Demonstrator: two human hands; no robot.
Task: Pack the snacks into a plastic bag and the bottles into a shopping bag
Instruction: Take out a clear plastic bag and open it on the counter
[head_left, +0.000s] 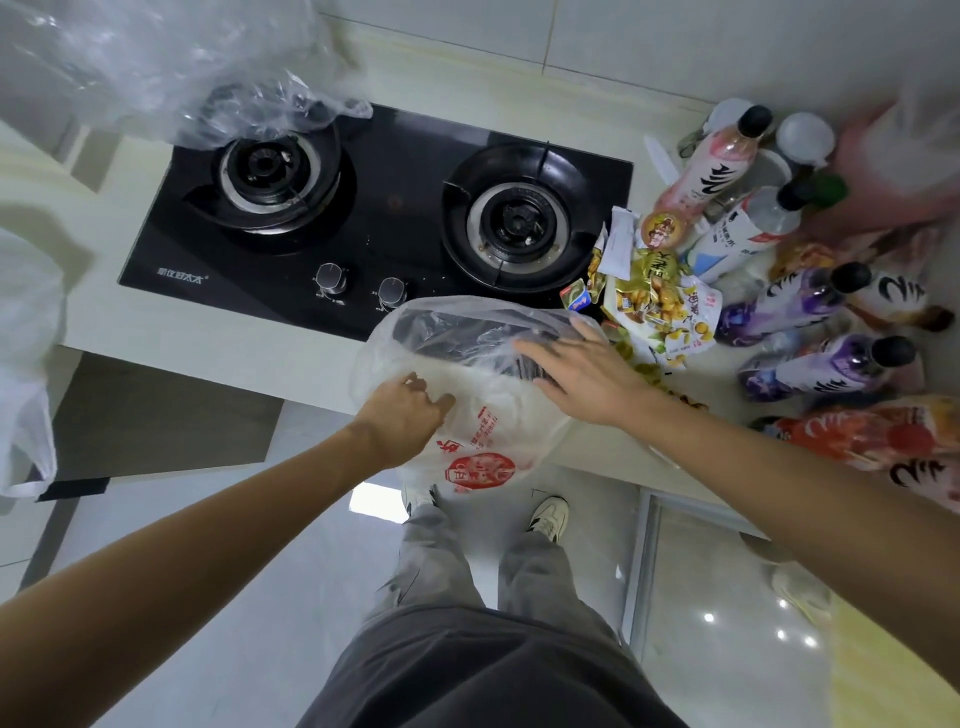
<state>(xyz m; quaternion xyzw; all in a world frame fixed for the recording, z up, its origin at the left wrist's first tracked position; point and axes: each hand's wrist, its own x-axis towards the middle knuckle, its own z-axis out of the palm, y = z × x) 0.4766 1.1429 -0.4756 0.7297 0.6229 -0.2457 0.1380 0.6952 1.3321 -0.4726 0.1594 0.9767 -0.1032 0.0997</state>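
Observation:
A translucent plastic bag (483, 415) with red print hangs over the counter's front edge, its mouth held wide. My left hand (410, 410) pinches the near rim of the bag. My right hand (576, 374) lies flat, fingers spread, on the bag's far right side. Just right of the bag lies a heap of yellow snack packets (654, 301). Several bottles lie further right: a pink one (717, 161), a white one (743, 234) and purple ones (800, 306). The inside of the bag looks empty.
A black two-burner gas stove (374, 218) fills the counter behind the bag. Crumpled clear plastic (171, 67) sits over its left burner. A white bag (26, 364) hangs at the left edge. Another person's blurred hand (893, 171) reaches in at the top right.

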